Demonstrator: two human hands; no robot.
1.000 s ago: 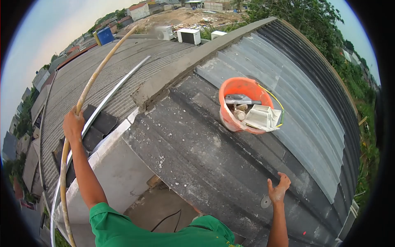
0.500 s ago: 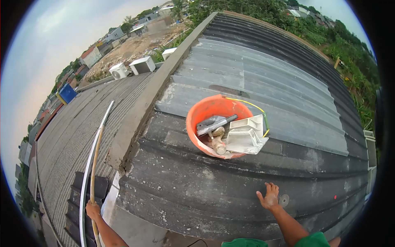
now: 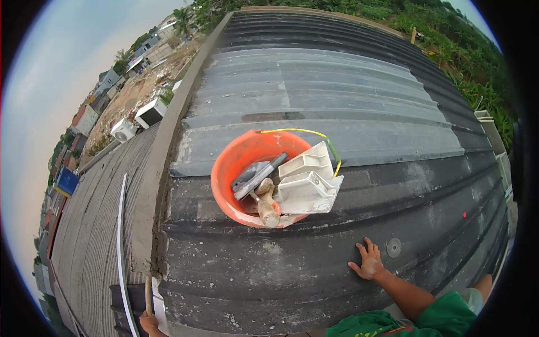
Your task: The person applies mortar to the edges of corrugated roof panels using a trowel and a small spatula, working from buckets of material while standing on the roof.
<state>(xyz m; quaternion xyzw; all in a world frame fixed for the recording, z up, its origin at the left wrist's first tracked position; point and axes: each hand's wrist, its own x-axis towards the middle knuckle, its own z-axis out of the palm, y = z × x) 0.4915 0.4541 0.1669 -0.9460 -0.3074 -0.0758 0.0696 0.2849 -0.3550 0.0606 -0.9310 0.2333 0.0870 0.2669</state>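
My left hand (image 3: 149, 322) is wrapped round a wooden pole (image 3: 148, 296) at the lower left, beside a long pale metal strip (image 3: 121, 247). My right hand (image 3: 369, 262) rests on the dark corrugated roof (image 3: 314, 253), its fingers spread, with nothing held. Just right of it lies a round metal disc (image 3: 394, 247). An orange bucket (image 3: 224, 163) stands on the roof in front of me. Inside are a grey metal tool (image 3: 261, 177), a dirty mallet-like object (image 3: 268, 205) and white plastic pieces (image 3: 306, 191). A yellow-green handle (image 3: 331, 147) arches over its right side.
A raised cement edge (image 3: 168, 140) runs along the roof's left side, above a lower corrugated roof (image 3: 101, 224). Air-conditioner units (image 3: 150, 112) and a blue tank (image 3: 66, 181) stand beyond. Grey sheets (image 3: 314, 101) cover the roof's middle; greenery (image 3: 449, 50) lies behind.
The view has turned, so the bucket shows further left. Less of the pole shows above my left hand, which is lower in view. My right hand remains spread on the roof.
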